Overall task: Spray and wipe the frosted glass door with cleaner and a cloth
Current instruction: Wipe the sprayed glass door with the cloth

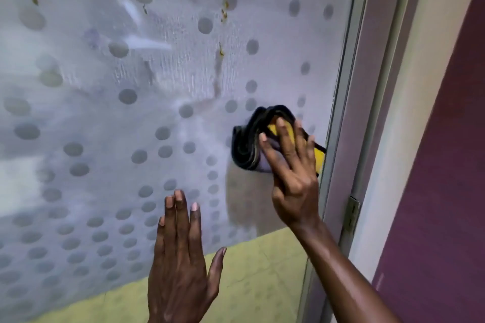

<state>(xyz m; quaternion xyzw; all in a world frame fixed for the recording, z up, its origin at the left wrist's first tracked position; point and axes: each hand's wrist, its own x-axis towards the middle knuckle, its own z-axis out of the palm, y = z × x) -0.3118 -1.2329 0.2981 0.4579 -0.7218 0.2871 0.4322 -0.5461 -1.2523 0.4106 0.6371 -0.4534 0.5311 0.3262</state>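
The frosted glass door (110, 123) fills most of the view, patterned with grey dots, wet streaks and a few small brown-yellow spots near its top. My right hand (291, 170) presses a bunched dark cloth (249, 144) with yellow patches flat against the glass, close to the door's right edge. My left hand (181, 262) rests flat on the lower glass with fingers together and thumb out, holding nothing. No spray bottle is in view.
A pale metal door frame (346, 123) runs down the right side with a brass hinge (351, 215) low on it. A maroon wall (441, 165) lies beyond the frame. A clear yellowish band (262, 283) crosses the glass bottom.
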